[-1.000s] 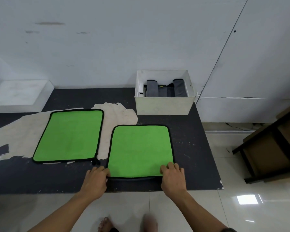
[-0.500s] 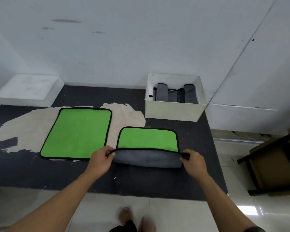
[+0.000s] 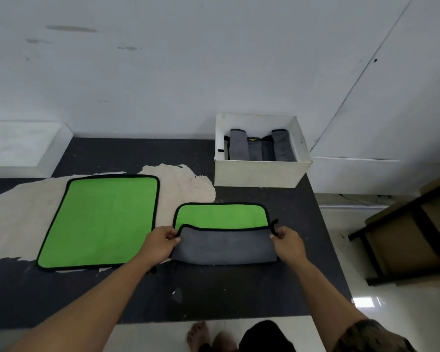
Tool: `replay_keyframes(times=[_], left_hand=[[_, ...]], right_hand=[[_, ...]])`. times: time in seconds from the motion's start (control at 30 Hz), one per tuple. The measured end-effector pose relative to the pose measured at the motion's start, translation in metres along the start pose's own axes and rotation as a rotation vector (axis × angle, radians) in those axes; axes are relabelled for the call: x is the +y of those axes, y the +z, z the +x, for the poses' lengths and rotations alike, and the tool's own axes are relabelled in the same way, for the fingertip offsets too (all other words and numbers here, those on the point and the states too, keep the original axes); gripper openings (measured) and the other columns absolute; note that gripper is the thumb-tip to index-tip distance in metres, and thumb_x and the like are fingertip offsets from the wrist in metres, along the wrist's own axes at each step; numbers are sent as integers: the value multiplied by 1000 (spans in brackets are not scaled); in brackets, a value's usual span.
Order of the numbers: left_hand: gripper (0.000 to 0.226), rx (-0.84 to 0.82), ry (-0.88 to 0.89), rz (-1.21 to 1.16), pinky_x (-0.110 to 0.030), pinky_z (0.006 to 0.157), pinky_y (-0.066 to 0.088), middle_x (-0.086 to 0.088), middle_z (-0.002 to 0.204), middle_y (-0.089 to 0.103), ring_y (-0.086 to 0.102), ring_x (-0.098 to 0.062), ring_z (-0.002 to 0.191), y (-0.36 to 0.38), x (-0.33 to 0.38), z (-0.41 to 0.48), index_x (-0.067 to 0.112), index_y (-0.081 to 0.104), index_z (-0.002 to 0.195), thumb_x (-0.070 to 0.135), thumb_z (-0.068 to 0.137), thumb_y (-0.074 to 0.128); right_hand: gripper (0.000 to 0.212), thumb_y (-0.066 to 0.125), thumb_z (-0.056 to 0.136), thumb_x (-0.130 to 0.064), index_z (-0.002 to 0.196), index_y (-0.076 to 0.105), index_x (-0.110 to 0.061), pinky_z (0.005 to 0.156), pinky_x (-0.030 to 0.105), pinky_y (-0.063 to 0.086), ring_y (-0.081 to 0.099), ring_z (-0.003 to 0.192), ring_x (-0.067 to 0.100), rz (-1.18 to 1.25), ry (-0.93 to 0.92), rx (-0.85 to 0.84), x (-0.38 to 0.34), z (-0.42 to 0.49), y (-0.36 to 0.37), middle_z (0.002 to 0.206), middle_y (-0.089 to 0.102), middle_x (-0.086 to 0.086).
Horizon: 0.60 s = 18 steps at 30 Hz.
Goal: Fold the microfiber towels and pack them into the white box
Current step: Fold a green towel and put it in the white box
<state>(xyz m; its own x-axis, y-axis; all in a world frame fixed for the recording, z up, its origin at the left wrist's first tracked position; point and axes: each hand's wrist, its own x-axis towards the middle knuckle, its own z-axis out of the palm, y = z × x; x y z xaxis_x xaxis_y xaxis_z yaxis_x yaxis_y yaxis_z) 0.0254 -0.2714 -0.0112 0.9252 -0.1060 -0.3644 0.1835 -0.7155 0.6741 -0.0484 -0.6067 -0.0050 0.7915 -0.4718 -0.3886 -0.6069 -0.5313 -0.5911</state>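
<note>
Since I lifted the near edge a second ago, my left hand [image 3: 160,241] and right hand [image 3: 287,241] each pinch a corner of the nearer towel [image 3: 224,247]. Its grey back is now carried further over the green, so the first fold is almost closed. Beside it, the second towel [image 3: 104,219] lies flat. Beyond, the white box [image 3: 259,172] holds folded towels [image 3: 254,148]. Nothing blocks the way, but I judge space there is tight.
</note>
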Motion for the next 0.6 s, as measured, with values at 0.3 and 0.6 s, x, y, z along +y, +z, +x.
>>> replay_keyframes(times=[0.3, 0.6], left_hand=[[17, 54, 9, -5, -26, 74, 39, -7, 96, 69, 61, -20, 89, -1, 1, 21, 6, 65, 104, 18, 93, 62], [14, 164, -59, 8, -32, 63, 35, -2, 78, 64, 58, -23, 76, -5, 5, 39, 11, 61, 82, 16, 94, 56]], right_hand=[[8, 58, 96, -21, 91, 58, -15, 60, 29, 34, 54, 79, 21, 92, 28, 71, -7, 13, 3, 81, 58, 0], [7, 57, 97, -22, 92, 57, -17, 55, 25, 39, 56, 71, 17, 122, -40, 92, -36, 49, 2, 78, 60, 0]])
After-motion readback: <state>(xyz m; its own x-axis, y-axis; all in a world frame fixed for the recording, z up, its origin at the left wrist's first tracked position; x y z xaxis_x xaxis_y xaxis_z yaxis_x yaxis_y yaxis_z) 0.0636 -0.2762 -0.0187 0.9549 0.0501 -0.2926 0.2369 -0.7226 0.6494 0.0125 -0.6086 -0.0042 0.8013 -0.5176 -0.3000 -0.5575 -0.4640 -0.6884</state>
